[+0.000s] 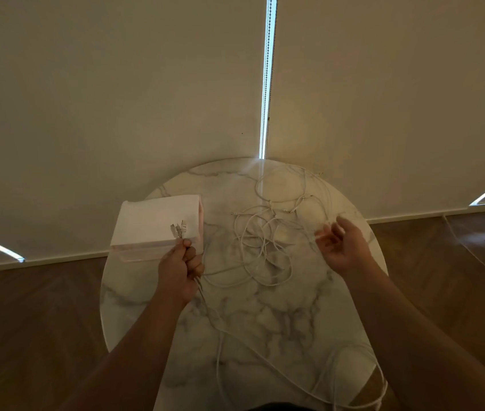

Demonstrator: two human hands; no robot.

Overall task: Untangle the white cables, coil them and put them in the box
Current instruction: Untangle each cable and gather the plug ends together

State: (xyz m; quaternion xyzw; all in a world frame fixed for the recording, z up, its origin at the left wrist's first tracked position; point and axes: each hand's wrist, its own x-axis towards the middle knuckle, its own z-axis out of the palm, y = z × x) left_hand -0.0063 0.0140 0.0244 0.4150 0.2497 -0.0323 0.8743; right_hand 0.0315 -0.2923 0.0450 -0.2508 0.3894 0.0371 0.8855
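head view: your left hand (pixel 180 264) is over the left side of the round marble table (pixel 265 315), just at the near edge of the box (pixel 153 219). its fingers are curled tight round a bunch of white cables (pixel 260 243), and the connector ends (pixel 179 228) stick up out of your fist, showing against the box's white top. from the bottom of that fist the strands trail down toward you, across the near part of the table.

your right hand (pixel 343 247) is raised on the right side of the table, palm turned to the left, fingers apart and loosely curved. it's blurred. a thin strand passes by the fingertips, and you can't tell whether it touches them.

most of the cables lie in a loose tangle in the middle of the table, between your two hands, just right of the box. wider loops reach to the far right edge, and more loops lie at the near right edge. no cable is seen inside the box, which sits on the far left part of the table.

behind the table hang pale blinds (pixel 116 99) above a dark wood floor (pixel 33 321).
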